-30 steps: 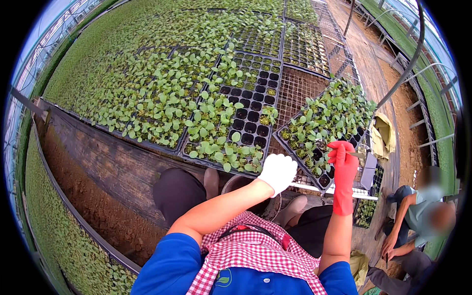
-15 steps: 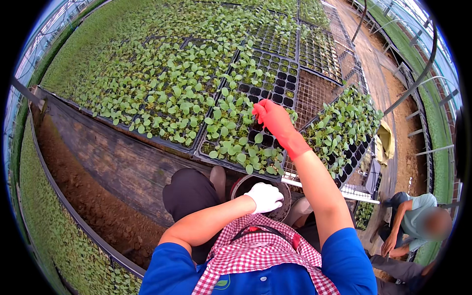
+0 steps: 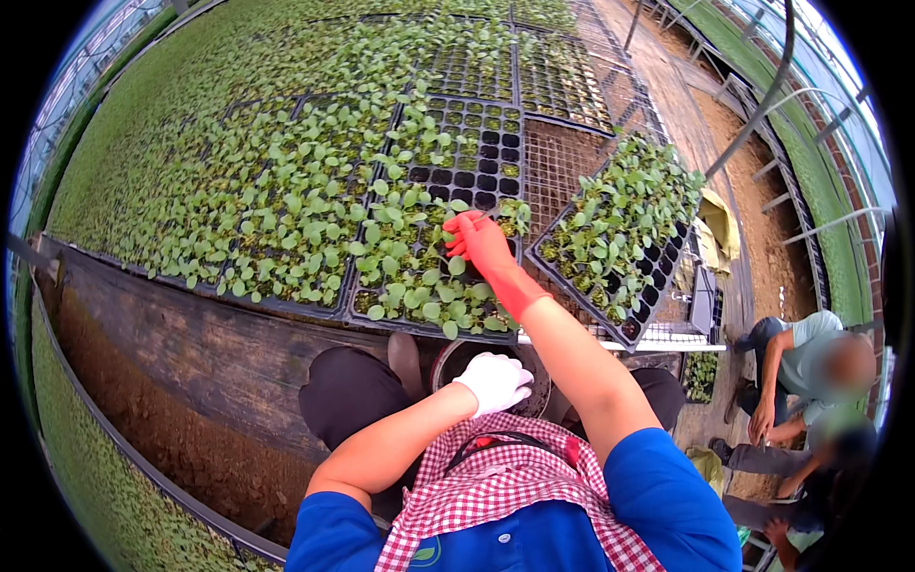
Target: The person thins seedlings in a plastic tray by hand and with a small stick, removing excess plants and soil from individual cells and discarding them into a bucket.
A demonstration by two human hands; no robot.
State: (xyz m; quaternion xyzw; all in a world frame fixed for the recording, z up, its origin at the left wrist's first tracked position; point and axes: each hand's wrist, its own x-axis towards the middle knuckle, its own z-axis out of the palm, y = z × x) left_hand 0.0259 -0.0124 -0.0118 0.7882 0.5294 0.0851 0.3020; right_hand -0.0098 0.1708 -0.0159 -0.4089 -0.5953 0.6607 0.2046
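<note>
Seedling tray (image 3: 441, 177) below red-gloved right grip (image 3: 481, 246), leafy seedlings (image 3: 431, 311) alongside

Can't tell from here whether the red rubber-gloved right hand (image 3: 483, 248) pinches anything; its fingers hide some cells of the black plastic seedling tray (image 3: 486, 181). White-fabric-gloved left hand (image 3: 498, 383) curls palm-down, palm hidden from me, covering part of the dark round bucket (image 3: 536, 393). Pale-shirted co-worker (image 3: 808, 332): head blurred. Dark-clothed person (image 3: 818, 491) below: head blurred too, body cut off at the round edge.
</note>
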